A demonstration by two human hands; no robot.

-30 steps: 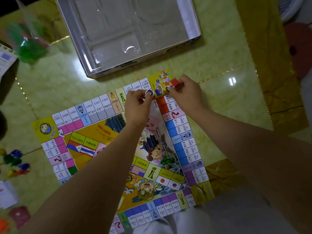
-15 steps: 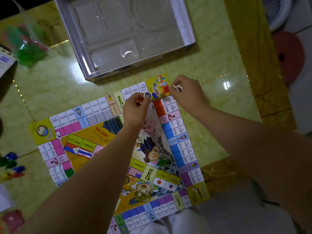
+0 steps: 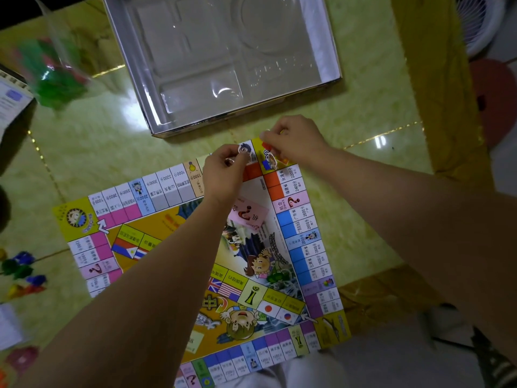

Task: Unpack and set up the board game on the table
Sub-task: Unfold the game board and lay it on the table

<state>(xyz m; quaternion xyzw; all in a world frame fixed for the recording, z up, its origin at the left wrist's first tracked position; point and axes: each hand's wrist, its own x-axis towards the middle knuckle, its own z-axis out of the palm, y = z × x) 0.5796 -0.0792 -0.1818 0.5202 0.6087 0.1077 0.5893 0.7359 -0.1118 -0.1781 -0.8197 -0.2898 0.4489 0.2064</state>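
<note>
The colourful game board (image 3: 167, 225) lies flat on the green table. My left hand (image 3: 225, 169) pinches a small cardboard character token (image 3: 244, 149) just above the board's far edge. Right beside it, my right hand (image 3: 296, 140) pinches a small red piece (image 3: 267, 145) over the yellow far-right corner square (image 3: 270, 161). A pink question-mark card (image 3: 247, 214) lies on the board's middle, below my left wrist. Both forearms cross the board and hide part of it.
The open game box (image 3: 223, 60) with its clear plastic insert sits beyond the board. A bag of green and red pieces (image 3: 53, 77) lies far left. Coloured pawns (image 3: 22, 270) and paper (image 3: 8, 326) lie at the left edge. The table's yellow edge (image 3: 436, 107) runs on the right.
Both hands stay at the board's far-right corner. The right hand has shifted slightly towards the corner's far edge, and the red piece shows at its fingertips again. The camera tilted a little.
</note>
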